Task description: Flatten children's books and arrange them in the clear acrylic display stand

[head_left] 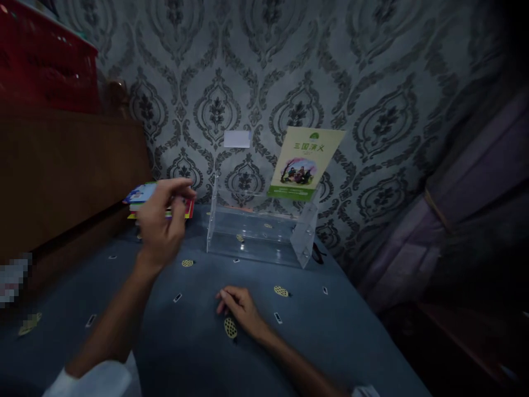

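My left hand is raised in front of a stack of books at the table's left back. Its fingers are bent with a gap to the thumb, and nothing shows between them. Low over the table's middle, my right hand lies with its fingers loosely curled in and holds nothing visible. Beyond it stands a clear acrylic book rack. One cream and green book, with Chinese characters and a picture on its cover, stands tilted at the rack's right end.
The blue patterned tablecloth covers the table. To the left rises a brown wooden panel with a red container on top. Patterned wallpaper with a white rectangle is behind the rack. A purple curtain hangs at right.
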The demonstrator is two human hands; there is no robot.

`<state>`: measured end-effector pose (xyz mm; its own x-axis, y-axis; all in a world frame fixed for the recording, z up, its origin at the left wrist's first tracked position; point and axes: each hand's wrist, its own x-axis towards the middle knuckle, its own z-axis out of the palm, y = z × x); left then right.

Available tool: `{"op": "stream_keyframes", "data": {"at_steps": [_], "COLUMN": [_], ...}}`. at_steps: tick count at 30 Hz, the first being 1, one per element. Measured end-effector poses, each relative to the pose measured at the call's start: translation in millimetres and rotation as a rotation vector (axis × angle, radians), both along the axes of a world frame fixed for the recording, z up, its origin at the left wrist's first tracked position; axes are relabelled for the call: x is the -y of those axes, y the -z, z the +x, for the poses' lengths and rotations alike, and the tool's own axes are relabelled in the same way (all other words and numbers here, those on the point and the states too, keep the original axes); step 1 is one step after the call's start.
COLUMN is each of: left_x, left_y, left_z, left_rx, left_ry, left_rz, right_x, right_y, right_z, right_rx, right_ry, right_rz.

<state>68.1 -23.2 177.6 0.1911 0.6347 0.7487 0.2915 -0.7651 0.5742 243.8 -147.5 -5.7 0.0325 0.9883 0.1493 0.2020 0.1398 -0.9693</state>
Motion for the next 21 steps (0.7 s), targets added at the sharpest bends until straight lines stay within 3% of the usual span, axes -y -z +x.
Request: {"op": "stream_keyframes", "data": {"at_steps": [2, 5, 9, 14, 21], "left_x": [-29.8, -87.2, -142.5, -168.3, -172.0], "left_y": [3.1, 17.9, 41.3, 51.4, 46.7], "left_z": [9.3, 23.0, 33.4, 43.0, 43.8], "left_rx": [-0.243, -0.625, -0.852, -0.881, -0.881], "left_ry": [-0.165, -0.413, -0.554, -0.571, -0.551], "left_rz": [0.134, 0.097, 0.067, 0.004, -0.019], "right_x": [-1.2, -1.6, -0.4, -1.0, -3.2], "right_y": [3.5, 3.0, 3.1, 6.9, 8.5], "right_z": [1.7, 3.7, 4.1, 5.4, 7.3], "right_rx": [-0.05, -0.082, -0.06, -0.073, -0.095], "right_ry": [0.015, 0.019, 0.017, 0.013, 0.01], "right_rz": [-0.005, -0.016, -0.03, -0.046, -0.053]}}
